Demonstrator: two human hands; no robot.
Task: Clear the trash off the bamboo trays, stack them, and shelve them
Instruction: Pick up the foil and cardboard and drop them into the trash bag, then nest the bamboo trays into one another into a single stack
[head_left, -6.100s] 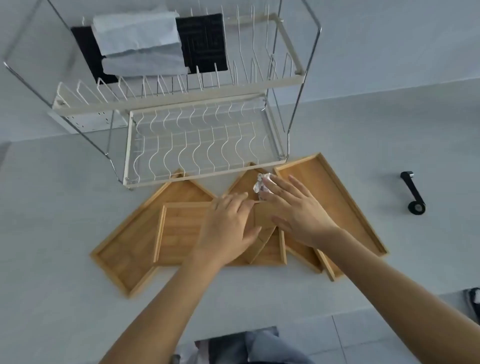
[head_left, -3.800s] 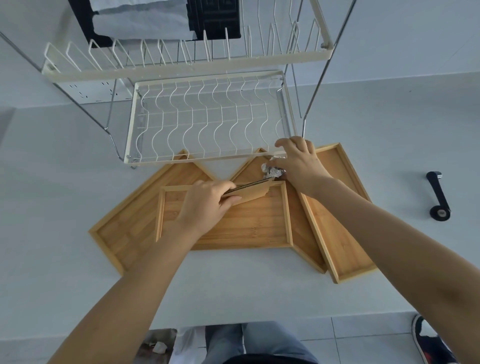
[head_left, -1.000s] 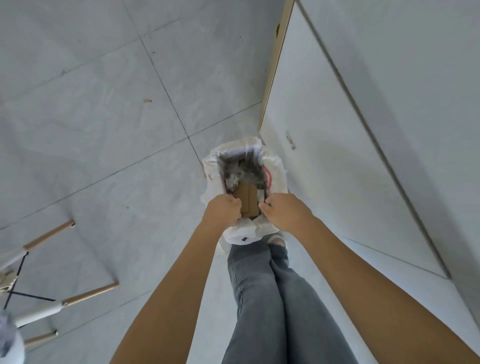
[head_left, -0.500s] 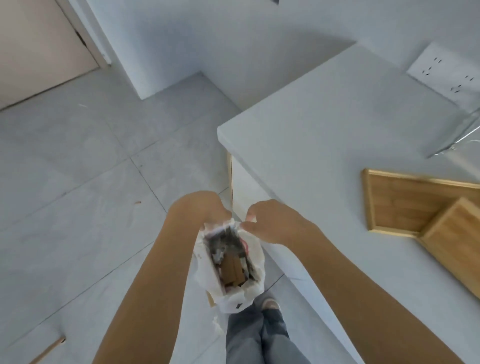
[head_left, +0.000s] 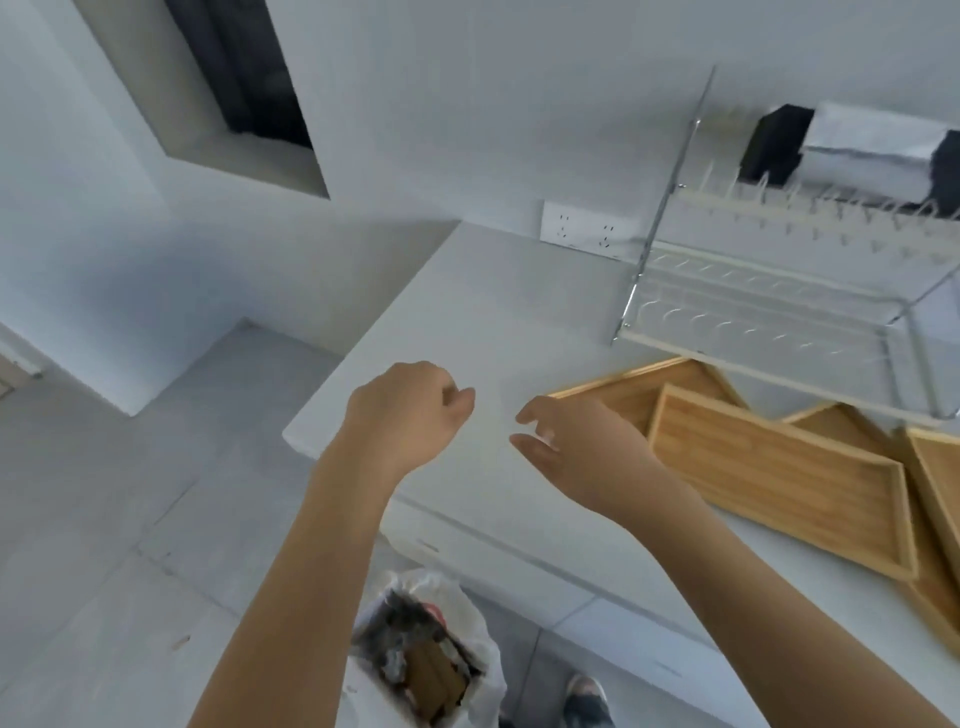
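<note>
fingers of the left hand (head_left: 410, 410) curl loosely, those of the right hand (head_left: 582, 447) spread; both grip nothing, above the surface (head_left: 467, 312) near its left edge. bamboo trays (head_left: 769, 467) overlap at the right edge, below the dish rack (head_left: 779, 291).

White walls (head_left: 467, 104), grey tiled floor (head_left: 104, 571), white counter (head_left: 467, 322), wall socket (head_left: 587, 235).

We find no text, label, brand, number or sign that we can read. The bamboo trays (head_left: 774, 467) to the right of the right hand (head_left: 576, 452) show plain wood, and the white bin bag (head_left: 483, 670) below the left hand (head_left: 405, 415) carries only a blurred red mark.
</note>
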